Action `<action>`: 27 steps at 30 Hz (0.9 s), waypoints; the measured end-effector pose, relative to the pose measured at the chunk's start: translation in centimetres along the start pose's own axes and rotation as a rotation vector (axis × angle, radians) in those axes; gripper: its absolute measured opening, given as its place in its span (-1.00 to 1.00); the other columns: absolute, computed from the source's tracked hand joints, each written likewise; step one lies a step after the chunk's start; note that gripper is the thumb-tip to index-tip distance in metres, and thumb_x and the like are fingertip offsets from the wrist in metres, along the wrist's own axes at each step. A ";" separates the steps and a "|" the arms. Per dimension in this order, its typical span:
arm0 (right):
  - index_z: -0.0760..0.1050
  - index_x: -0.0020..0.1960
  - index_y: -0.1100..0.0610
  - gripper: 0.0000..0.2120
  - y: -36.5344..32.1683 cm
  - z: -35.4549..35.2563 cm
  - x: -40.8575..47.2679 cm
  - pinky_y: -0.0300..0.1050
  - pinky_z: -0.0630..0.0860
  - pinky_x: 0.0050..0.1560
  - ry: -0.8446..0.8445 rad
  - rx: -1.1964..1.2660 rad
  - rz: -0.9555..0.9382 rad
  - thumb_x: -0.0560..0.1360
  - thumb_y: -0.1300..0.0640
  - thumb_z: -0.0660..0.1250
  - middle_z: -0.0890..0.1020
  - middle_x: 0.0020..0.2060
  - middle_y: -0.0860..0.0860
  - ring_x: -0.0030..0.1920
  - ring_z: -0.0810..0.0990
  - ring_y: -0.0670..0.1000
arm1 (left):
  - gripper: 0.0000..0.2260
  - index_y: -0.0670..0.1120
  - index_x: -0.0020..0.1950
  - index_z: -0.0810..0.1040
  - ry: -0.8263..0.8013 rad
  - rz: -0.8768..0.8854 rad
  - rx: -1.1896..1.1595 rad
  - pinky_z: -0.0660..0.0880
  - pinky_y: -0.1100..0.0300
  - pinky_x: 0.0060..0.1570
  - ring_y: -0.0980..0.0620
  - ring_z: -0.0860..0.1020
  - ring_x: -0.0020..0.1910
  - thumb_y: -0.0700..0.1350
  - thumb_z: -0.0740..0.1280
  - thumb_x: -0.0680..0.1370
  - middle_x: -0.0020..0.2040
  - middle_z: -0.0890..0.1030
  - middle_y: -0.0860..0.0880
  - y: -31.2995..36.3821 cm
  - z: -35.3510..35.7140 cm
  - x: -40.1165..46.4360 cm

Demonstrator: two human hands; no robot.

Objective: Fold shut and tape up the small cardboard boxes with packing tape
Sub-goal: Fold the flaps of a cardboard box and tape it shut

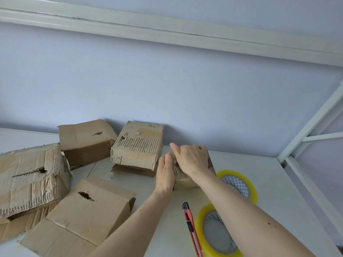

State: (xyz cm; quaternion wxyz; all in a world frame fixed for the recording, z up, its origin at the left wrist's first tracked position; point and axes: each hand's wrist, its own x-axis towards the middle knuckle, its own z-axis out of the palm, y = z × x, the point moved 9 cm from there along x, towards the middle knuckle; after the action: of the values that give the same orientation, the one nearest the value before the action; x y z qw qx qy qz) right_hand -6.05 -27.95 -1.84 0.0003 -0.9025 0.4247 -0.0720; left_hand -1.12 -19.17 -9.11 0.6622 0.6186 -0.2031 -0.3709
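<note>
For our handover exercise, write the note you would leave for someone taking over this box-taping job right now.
Left hand: flat against the left side of the small box. Right hand: pressing down on its top. Neither holds a tool.
Two tape rolls and the red knife lie on the table, right of centre.
Four worn boxes sit to the left.
Done: small box pressed shut, some tape seems on.
Left: the other boxes; I cannot tell which are sealed.

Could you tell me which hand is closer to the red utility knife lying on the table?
Left. The left hand presses the small box's side, just above-left of the utility knife. The right hand lies atop the box, farther away.
</note>
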 end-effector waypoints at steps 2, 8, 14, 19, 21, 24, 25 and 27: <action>0.57 -0.20 0.08 -0.31 -0.2 0.5 0.3 0.08 0.27 0.14 -0.023 -0.034 -0.003 0.67 -0.27 -0.19 0.67 -0.20 0.03 0.01 0.55 0.12 | -0.68 -0.01 0.27 0.54 0.018 -0.028 -0.011 0.48 0.14 0.22 0.07 0.57 0.18 0.06 0.05 0.72 0.18 0.63 -0.02 -0.7 -0.1 0.8; 0.47 -0.25 0.10 -0.34 0.5 2.1 1.0 0.21 0.19 0.38 -0.167 0.063 0.082 0.68 -0.22 -0.22 0.66 -0.06 0.11 0.25 0.48 0.16 | -0.70 -0.08 0.19 0.57 0.038 -0.116 -0.067 0.50 0.04 0.26 -0.03 0.61 0.17 0.01 0.10 0.72 0.13 0.67 -0.10 -1.5 -0.2 1.8; 0.45 0.35 0.10 -0.37 0.6 2.1 -0.7 0.33 -0.10 0.50 -0.119 0.013 0.133 0.67 -0.21 -0.23 0.50 0.32 0.11 0.42 0.28 0.16 | -0.73 -0.04 0.16 0.58 0.037 -0.132 -0.072 0.48 0.20 0.02 0.04 0.59 0.11 0.01 0.12 0.71 0.09 0.66 -0.06 -1.6 -0.2 1.8; 0.30 0.46 0.08 -0.46 0.8 1.9 -1.4 0.28 -0.17 0.53 -0.118 0.070 0.125 0.68 -0.17 -0.18 0.34 0.46 0.04 0.51 0.14 0.13 | -0.72 -0.11 0.18 0.55 0.058 -0.133 -0.066 0.49 0.04 0.19 -0.05 0.58 0.14 0.01 0.11 0.72 0.10 0.64 -0.11 -1.3 -0.1 2.1; 0.19 0.55 0.05 -0.45 0.9 2.4 -2.4 0.28 -0.20 0.53 -0.133 0.060 0.124 0.68 -0.17 -0.20 0.25 0.54 0.00 0.56 0.04 0.12 | -0.72 -0.11 0.16 0.54 0.058 -0.148 -0.059 0.50 -0.01 0.23 -0.06 0.58 0.14 0.01 0.11 0.72 0.09 0.63 -0.11 -1.5 -0.1 2.1; 0.05 0.62 0.03 -0.42 0.7 2.6 -2.7 0.28 -0.28 0.54 -0.159 0.072 0.136 0.68 -0.18 -0.22 0.07 0.62 0.02 0.60 -0.09 0.12 | -0.68 -0.08 0.22 0.55 0.054 -0.159 -0.061 0.49 -0.09 0.30 -0.07 0.59 0.18 0.07 0.11 0.71 0.14 0.64 -0.11 -1.5 -0.1 1.8; 0.04 0.63 0.05 -0.41 0.6 2.3 -2.7 0.27 -0.28 0.54 -0.156 0.080 0.130 0.68 -0.19 -0.21 0.03 0.62 0.02 0.61 -0.10 0.12 | -0.67 -0.08 0.24 0.55 0.058 -0.160 -0.058 0.48 -0.10 0.31 -0.08 0.59 0.19 0.08 0.11 0.71 0.16 0.64 -0.11 -1.4 -0.1 1.8; 0.08 0.62 0.07 -0.40 0.7 1.7 -3.2 0.23 -0.19 0.56 -0.116 0.084 0.076 0.68 -0.20 -0.17 0.05 0.62 0.02 0.60 -0.05 0.09 | -0.65 -0.11 0.26 0.54 0.056 -0.156 -0.035 0.47 -0.12 0.32 -0.11 0.58 0.20 0.08 0.10 0.71 0.17 0.63 -0.14 -1.2 -0.2 2.0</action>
State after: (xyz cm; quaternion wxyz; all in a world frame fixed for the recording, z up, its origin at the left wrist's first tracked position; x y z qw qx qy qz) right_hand -8.35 -26.02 -3.93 0.0657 -0.8875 0.4545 -0.0374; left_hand -0.03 -20.45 -10.71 0.6473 0.6312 -0.1290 -0.4074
